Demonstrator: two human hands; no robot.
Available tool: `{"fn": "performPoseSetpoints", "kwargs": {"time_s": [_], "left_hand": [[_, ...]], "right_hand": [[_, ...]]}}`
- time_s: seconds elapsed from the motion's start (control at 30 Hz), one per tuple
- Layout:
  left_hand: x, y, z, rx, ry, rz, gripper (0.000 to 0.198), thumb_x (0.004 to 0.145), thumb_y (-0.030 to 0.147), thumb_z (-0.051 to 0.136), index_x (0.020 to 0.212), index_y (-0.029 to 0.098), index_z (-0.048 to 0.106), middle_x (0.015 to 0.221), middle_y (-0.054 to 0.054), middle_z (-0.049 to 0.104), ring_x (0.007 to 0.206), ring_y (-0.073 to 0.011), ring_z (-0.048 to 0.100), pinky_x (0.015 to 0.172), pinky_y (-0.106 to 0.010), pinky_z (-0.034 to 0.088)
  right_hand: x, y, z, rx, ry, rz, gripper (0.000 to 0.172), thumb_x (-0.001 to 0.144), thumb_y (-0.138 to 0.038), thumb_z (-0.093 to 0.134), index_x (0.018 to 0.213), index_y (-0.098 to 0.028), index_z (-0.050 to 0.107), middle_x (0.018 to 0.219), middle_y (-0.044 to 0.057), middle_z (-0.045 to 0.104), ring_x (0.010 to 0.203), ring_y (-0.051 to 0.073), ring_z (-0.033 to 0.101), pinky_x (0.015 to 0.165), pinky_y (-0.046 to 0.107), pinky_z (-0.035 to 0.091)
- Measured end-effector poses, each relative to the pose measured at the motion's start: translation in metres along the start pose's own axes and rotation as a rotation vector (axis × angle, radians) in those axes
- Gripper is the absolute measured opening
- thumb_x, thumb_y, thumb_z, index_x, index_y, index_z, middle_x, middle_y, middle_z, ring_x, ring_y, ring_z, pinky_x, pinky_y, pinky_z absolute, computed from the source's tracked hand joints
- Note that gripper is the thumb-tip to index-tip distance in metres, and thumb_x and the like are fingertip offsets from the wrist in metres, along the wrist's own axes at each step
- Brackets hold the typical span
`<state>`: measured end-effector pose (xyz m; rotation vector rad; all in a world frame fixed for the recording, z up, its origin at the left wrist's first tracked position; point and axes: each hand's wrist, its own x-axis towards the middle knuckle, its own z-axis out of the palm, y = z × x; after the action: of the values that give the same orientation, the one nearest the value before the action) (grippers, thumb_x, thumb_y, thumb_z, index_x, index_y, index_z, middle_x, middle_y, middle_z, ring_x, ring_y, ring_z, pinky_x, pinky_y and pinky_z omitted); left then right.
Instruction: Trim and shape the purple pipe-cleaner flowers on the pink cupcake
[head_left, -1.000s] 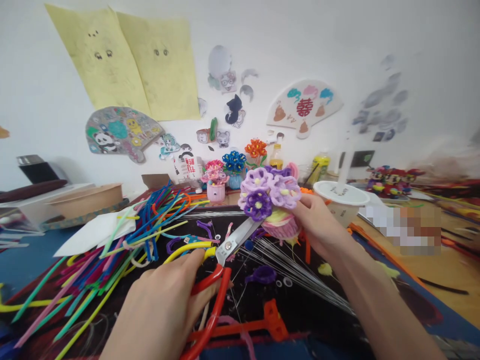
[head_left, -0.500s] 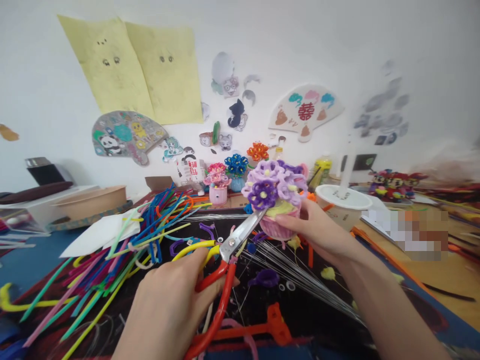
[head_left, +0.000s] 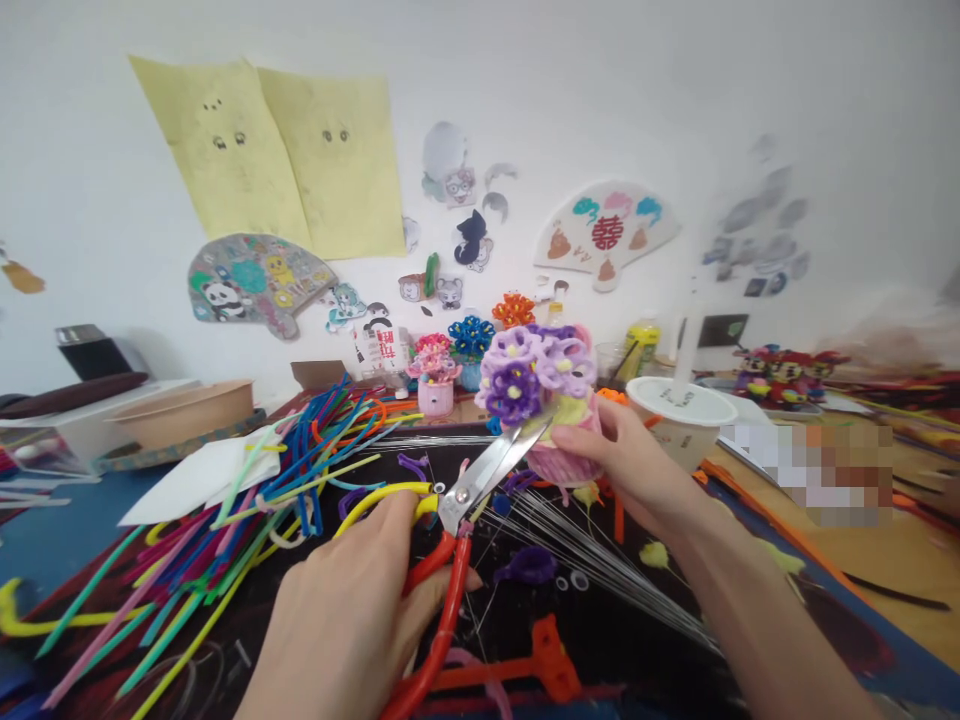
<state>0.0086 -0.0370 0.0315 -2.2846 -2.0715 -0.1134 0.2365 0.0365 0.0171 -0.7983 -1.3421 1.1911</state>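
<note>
Above the tabletop (head_left: pixel 615 620), the left hand (head_left: pixel 352 620) grips scissors (head_left: pixel 457 520) (blades toward 1 o'clock); the right hand (head_left: pixel 637 460) clasps the bouquet (head_left: pixel 536 385).

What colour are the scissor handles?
Red, on the steel-bladed scissors in the left hand; the head view shows it.

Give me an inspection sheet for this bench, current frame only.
Surface: black mat on a blue table, mostly covered.
Job's things: red-handled scissors, blade tips at the flower pot of purple blooms.
Clutter: pipe cleaners, thin wires, lidded cup, paper bowl.
Hands: left hand grips the scissors; right hand holds the flower pot.
Cables: nothing seen.
Surroundings: white wall with yellow papers and stickers; small craft flowers at the back.
</note>
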Motion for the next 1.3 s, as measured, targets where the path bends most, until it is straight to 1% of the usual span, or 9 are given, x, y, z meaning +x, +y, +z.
{"fn": "performPoseSetpoints", "kwargs": {"time_s": [0.1, 0.27, 0.43, 0.67, 0.83, 0.93, 1.03, 1.17, 1.3], "left_hand": [[0.001, 0.0, 0.0, 0.0, -0.043, -0.002, 0.035, 0.091, 0.039, 0.039, 0.119, 0.023, 0.052, 0.109, -0.011, 0.071, 0.096, -0.0333, 0.069, 0.076, -0.042, 0.051], [0.002, -0.002, 0.002, 0.002, -0.054, -0.014, 0.038, 0.092, 0.039, 0.039, 0.122, 0.021, 0.052, 0.103, -0.012, 0.073, 0.094, -0.0335, 0.07, 0.078, -0.043, 0.052], [0.002, -0.001, -0.001, 0.01, -0.084, -0.028, 0.03, 0.092, 0.037, 0.04, 0.11, 0.022, 0.058, 0.095, -0.01, 0.074, 0.09, -0.0322, 0.071, 0.077, -0.041, 0.052], [0.001, -0.003, 0.001, -0.003, -0.085, -0.015, 0.025, 0.091, 0.036, 0.041, 0.101, 0.023, 0.06, 0.09, -0.008, 0.075, 0.087, -0.0309, 0.071, 0.073, -0.037, 0.051], [0.003, -0.005, 0.004, -0.026, -0.116, -0.001, 0.029, 0.092, 0.042, 0.04, 0.096, 0.024, 0.061, 0.081, -0.008, 0.074, 0.078, -0.0293, 0.071, 0.064, -0.031, 0.046], [0.003, -0.006, 0.007, 0.002, -0.09, 0.021, 0.033, 0.092, 0.047, 0.039, 0.085, 0.023, 0.06, 0.074, -0.008, 0.072, 0.072, -0.0281, 0.07, 0.059, -0.028, 0.042], [0.003, -0.006, 0.01, 0.018, -0.07, 0.064, 0.031, 0.093, 0.043, 0.038, 0.077, 0.022, 0.055, 0.067, -0.006, 0.068, 0.064, -0.0246, 0.068, 0.055, -0.026, 0.038], [0.002, -0.005, 0.013, -0.015, -0.039, 0.081, 0.024, 0.091, 0.033, 0.038, 0.076, 0.022, 0.053, 0.066, -0.005, 0.067, 0.061, -0.0215, 0.066, 0.055, -0.025, 0.037], [0.004, -0.005, 0.014, -0.064, -0.061, 0.06, 0.026, 0.091, 0.039, 0.037, 0.078, 0.023, 0.053, 0.07, -0.005, 0.069, 0.067, -0.0243, 0.068, 0.059, -0.028, 0.04]], "right_hand": [[0.001, 0.001, -0.001, 0.015, -0.011, 0.001, 0.045, 0.066, -0.037, 0.082, 0.105, -0.021, 0.068, 0.108, 0.008, 0.071, 0.101, 0.024, 0.067, 0.085, 0.033, 0.055], [0.0, 0.0, -0.002, 0.01, -0.011, -0.007, 0.043, 0.066, -0.035, 0.083, 0.103, -0.02, 0.068, 0.108, 0.008, 0.071, 0.1, 0.023, 0.068, 0.083, 0.031, 0.055], [0.001, 0.0, -0.003, -0.035, 0.0, -0.011, 0.044, 0.065, -0.036, 0.083, 0.103, -0.02, 0.068, 0.107, 0.007, 0.072, 0.097, 0.023, 0.068, 0.082, 0.032, 0.056], [-0.001, -0.002, -0.001, -0.047, 0.005, -0.021, 0.044, 0.063, -0.035, 0.085, 0.102, -0.022, 0.068, 0.106, 0.006, 0.072, 0.096, 0.023, 0.068, 0.084, 0.033, 0.055], [-0.002, -0.004, 0.001, -0.042, -0.021, -0.02, 0.044, 0.063, -0.034, 0.085, 0.101, -0.022, 0.068, 0.105, 0.005, 0.072, 0.096, 0.023, 0.068, 0.085, 0.032, 0.055], [-0.002, -0.005, 0.001, -0.038, -0.017, -0.016, 0.044, 0.064, -0.034, 0.085, 0.102, -0.022, 0.068, 0.107, 0.006, 0.072, 0.099, 0.023, 0.067, 0.086, 0.033, 0.055], [-0.002, -0.004, 0.0, -0.03, 0.008, -0.016, 0.045, 0.063, -0.033, 0.085, 0.104, -0.022, 0.068, 0.107, 0.006, 0.072, 0.1, 0.025, 0.067, 0.087, 0.035, 0.055], [-0.002, -0.004, -0.002, 0.022, 0.04, -0.049, 0.043, 0.063, -0.031, 0.085, 0.103, -0.024, 0.069, 0.108, 0.005, 0.072, 0.1, 0.023, 0.067, 0.087, 0.032, 0.055], [0.0, -0.001, -0.004, 0.044, 0.037, -0.042, 0.047, 0.064, -0.032, 0.084, 0.107, -0.023, 0.068, 0.11, 0.006, 0.071, 0.101, 0.024, 0.067, 0.085, 0.032, 0.055]]}}
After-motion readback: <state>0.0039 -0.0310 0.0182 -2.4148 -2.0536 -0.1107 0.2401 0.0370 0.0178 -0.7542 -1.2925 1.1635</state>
